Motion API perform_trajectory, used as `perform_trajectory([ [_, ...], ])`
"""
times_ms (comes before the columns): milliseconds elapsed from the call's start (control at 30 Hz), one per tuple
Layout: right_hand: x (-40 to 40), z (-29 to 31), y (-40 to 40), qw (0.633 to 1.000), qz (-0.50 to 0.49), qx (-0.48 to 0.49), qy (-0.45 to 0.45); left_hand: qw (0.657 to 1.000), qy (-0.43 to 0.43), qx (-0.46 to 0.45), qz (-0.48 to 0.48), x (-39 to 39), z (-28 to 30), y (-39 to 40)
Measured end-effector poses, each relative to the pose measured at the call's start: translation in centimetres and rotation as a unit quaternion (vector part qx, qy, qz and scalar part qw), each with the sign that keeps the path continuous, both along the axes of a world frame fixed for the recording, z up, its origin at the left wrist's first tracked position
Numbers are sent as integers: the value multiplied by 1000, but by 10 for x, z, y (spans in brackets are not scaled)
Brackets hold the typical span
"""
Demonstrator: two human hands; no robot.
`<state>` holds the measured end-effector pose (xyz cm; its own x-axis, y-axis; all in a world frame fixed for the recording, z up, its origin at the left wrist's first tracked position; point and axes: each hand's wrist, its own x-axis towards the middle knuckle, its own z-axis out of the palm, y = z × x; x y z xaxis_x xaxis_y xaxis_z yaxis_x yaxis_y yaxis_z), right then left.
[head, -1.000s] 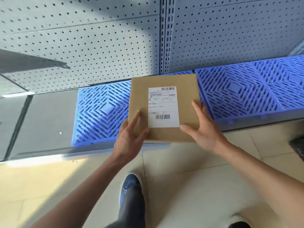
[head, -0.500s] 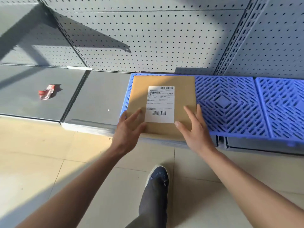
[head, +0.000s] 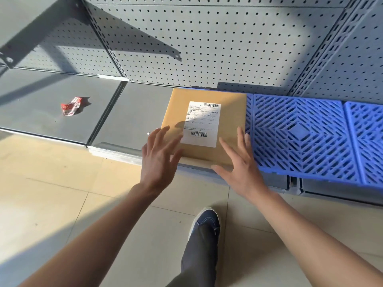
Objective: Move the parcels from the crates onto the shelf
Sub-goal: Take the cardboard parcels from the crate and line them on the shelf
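Fingers [head: 165, 134] of both hands spread wide, holding nothing, at the near corners of the parcel [head: 204, 125] on the shelf [head: 132, 112]; flat, stiff, probably light cardboard, best gripped by opposite edges.

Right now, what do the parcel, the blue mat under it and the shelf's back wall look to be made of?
Parcel: likely cardboard, matte brown, with a white paper label.
Blue mat: probably moulded plastic, given its slightly glossy open lattice.
Back wall: seemingly painted sheet metal, grey and punched with even holes.
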<state>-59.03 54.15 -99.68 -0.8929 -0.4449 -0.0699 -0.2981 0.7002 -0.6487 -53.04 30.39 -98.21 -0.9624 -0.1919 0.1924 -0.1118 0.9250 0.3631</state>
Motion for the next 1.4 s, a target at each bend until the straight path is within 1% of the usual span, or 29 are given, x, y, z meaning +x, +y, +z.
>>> perform_trajectory([
  [67,3,-4,0,998,10,28,53,996,29,-55,-63,9,-6,7],
  [133,4,-7,-1,995,11,42,89,990,31,-93,-102,17,-12,13],
  [200,3,-9,-4,993,14,50,106,986,10,-120,-117,22,-16,17],
  [267,1,-9,-8,993,15,49,105,983,-29,-137,-117,25,-19,19],
  [367,-5,-6,-13,993,25,56,105,983,-59,-133,-110,22,-20,15],
  [467,-13,-3,-17,991,39,77,105,986,-57,-113,-107,14,-18,9],
  [700,-16,-2,-18,986,51,128,99,988,-57,-105,-99,8,-15,6],
  [833,-17,8,-13,977,83,176,89,988,-73,-102,-95,5,-9,7],
  [900,-14,18,-5,975,73,193,84,987,-91,-99,-92,3,-1,9],
  [967,-9,30,8,978,48,190,71,986,-104,-100,-89,0,10,13],
  [1133,7,70,51,983,-1,176,48,987,-82,-81,-109,-4,45,44],
  [1300,34,122,111,986,-58,154,33,982,-74,-72,-156,-10,95,114],
  [1400,58,154,163,983,-101,148,43,977,-68,-47,-197,-9,128,171],
])
